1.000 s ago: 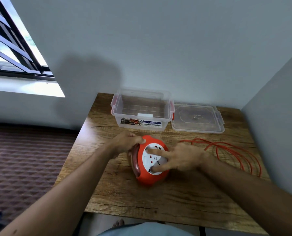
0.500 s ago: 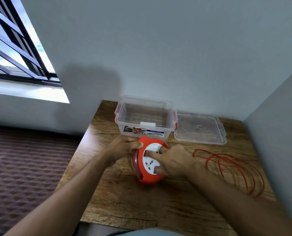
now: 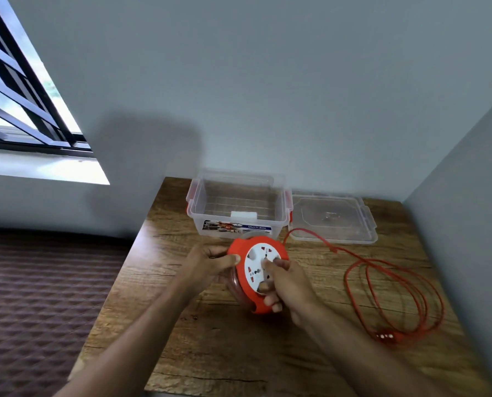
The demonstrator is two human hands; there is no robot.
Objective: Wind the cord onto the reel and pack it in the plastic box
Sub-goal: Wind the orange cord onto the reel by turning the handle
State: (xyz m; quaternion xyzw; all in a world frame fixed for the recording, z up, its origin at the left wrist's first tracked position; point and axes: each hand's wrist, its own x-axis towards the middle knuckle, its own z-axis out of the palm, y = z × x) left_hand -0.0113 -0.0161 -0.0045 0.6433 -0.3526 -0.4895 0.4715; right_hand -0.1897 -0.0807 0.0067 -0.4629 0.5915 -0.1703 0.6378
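An orange cord reel (image 3: pixel 239 253) with a white socket face stands on edge on the wooden table (image 3: pixel 239 353). My left hand (image 3: pixel 210 265) grips its left rim. My right hand (image 3: pixel 282 282) presses fingers onto the white face and lower rim. The orange cord (image 3: pixel 393 285) runs from behind the reel to the right and lies in loose loops, ending in an orange plug (image 3: pixel 386 336). The clear plastic box (image 3: pixel 239 207) stands open just behind the reel.
The box's clear lid (image 3: pixel 333 219) lies flat to the right of the box. A grey wall runs along the table's back and right side. The table's left edge drops to a dark patterned floor (image 3: pixel 38 296). A barred window (image 3: pixel 24 96) is at upper left.
My right hand has turned on the reel's white face, fingers moving from spread across it to its lower right. The cord now shows a strand near the lid. The camera view shifted.
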